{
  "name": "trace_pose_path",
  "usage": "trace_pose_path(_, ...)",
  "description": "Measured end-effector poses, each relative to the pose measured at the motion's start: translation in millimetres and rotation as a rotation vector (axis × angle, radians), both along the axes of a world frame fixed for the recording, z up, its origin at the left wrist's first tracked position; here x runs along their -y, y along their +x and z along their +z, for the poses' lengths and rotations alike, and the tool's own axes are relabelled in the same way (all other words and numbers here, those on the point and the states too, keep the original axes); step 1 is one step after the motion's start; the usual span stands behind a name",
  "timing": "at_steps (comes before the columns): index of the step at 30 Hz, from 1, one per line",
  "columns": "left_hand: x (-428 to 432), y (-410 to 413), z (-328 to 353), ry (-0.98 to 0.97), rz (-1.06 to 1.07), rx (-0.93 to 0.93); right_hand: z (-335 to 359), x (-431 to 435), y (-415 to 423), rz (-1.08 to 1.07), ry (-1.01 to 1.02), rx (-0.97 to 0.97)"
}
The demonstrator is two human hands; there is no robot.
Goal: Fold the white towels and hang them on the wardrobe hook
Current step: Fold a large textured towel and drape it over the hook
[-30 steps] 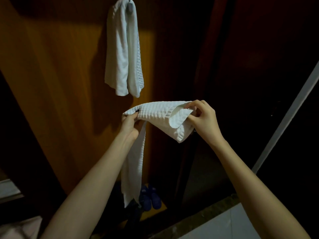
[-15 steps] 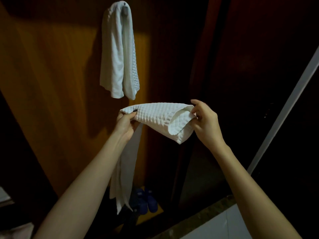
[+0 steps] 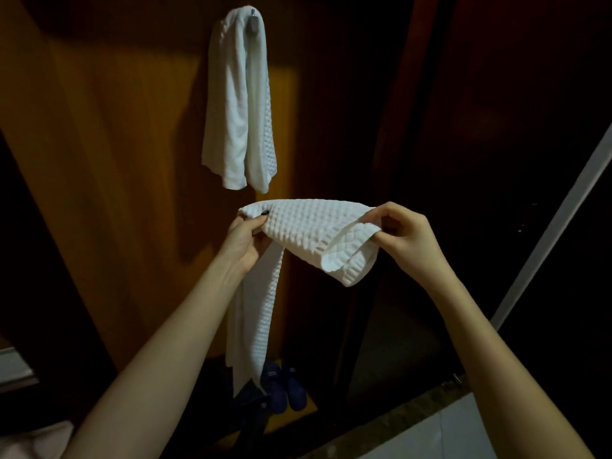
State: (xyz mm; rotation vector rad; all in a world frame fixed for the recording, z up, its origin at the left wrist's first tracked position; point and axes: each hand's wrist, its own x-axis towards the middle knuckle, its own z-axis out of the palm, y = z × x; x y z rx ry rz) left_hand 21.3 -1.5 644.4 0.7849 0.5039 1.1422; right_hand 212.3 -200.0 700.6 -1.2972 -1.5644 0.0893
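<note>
Right now my left hand (image 3: 243, 240) and right hand (image 3: 410, 240) each pinch one end of the white waffle towel (image 3: 308, 226), stretched just below the folded towel (image 3: 231, 111) hanging on the wardrobe hook (image 3: 253, 23).

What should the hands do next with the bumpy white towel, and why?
Probably the right hand should swing its pinched end across to the left hand, doubling the white waffle-textured towel. It stretches between both hands with a long tail hanging below the left, so it looks too long beside the folded white towels on the grey hook.
</note>
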Motion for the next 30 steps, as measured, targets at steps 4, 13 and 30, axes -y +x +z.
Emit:
trace_pose_path(4, 1.2, -1.8, -4.0, 0.037, -0.034, 0.006, 2.8, -4.4, 2.7, -0.104, 0.068, -0.007)
trace_pose_path(13, 5.5, -2.5, -19.0, -0.007, -0.091, -0.019, 14.4, -11.7, 10.4, 0.041, -0.213, 0.024)
trace_pose_path(30, 5.7, -22.0, -46.6, -0.117, -0.143, -0.101, 3.8, -30.0, 0.3, 0.187, -0.415, 0.068)
